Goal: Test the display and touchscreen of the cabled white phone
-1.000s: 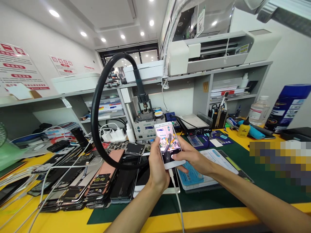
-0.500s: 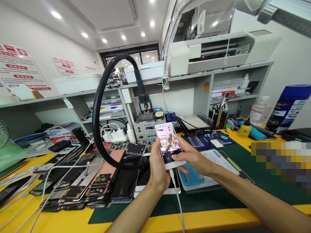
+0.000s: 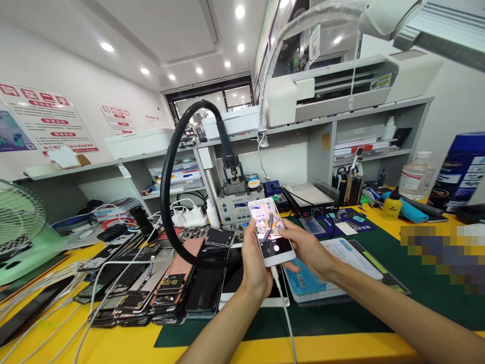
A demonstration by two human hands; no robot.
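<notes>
A white smartphone (image 3: pixel 271 228) is held upright and tilted back, its lit screen showing a camera picture of the bench. My left hand (image 3: pixel 255 265) is closed around its left edge, fingers hidden behind it. At the right edge my right hand (image 3: pixel 312 250) grips the phone, the thumb lying over the side of the screen and other fingers behind. A white cable (image 3: pixel 285 304) is plugged into its bottom end and runs down to the bench's front edge. Below the hands lies a large white-framed tablet-like device (image 3: pixel 278 302), partly covered by my left arm.
Stacked phone parts (image 3: pixel 176 283) lie left, beside loose cables and a green fan (image 3: pixel 22 227). A thick black hose (image 3: pixel 165 177) loops to a soldering-type station (image 3: pixel 235 210). A blue-and-white case (image 3: pixel 306 283), yellow bottle (image 3: pixel 391 206) and spray can (image 3: pixel 459 172) stand rightward.
The camera view has turned a little left, so the scene shifts right and more of the fan shows. My right thumb has moved from the screen's lower part up to its right side.
</notes>
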